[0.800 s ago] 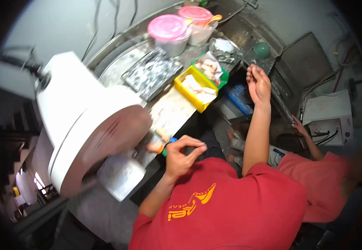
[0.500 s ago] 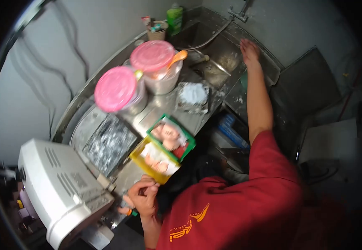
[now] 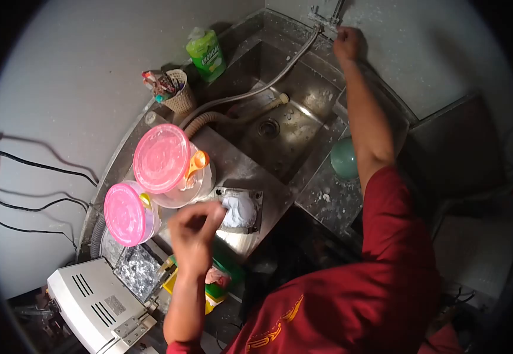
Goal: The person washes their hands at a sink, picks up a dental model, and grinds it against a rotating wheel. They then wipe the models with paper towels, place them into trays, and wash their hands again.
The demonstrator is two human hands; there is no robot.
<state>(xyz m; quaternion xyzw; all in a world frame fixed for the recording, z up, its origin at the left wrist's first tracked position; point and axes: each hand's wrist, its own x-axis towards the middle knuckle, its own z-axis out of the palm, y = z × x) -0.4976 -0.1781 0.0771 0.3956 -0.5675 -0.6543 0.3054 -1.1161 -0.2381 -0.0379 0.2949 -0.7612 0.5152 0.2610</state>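
My right hand (image 3: 348, 44) reaches across the sink (image 3: 300, 127), fingers curled at the end of the wall tap (image 3: 325, 21); the fingertips are partly hidden. In front of me my left hand (image 3: 194, 233) is raised over the counter, thumb and fingers pinched together. Whatever lies in that pinch, if anything, is too small to make out. Just past those fingers a lump of white material (image 3: 240, 211) sits on a square metal plate. Beneath the left wrist are a yellow tray (image 3: 169, 282) and a green tray (image 3: 228, 266), both partly covered by my arm.
Two tubs with pink lids (image 3: 162, 158) stand left, an orange scoop (image 3: 198, 160) by one. Behind are a woven cup (image 3: 178, 94) and a green soap bottle (image 3: 207, 56). A hose (image 3: 256, 88) crosses the sink. A green bowl (image 3: 345, 158) and white machine (image 3: 100, 307) flank the workspace.
My right hand has moved up from the sink's edge to the tap, its fingers now curled. My left hand has risen from beside the yellow tray. The camera view has shifted toward the sink.
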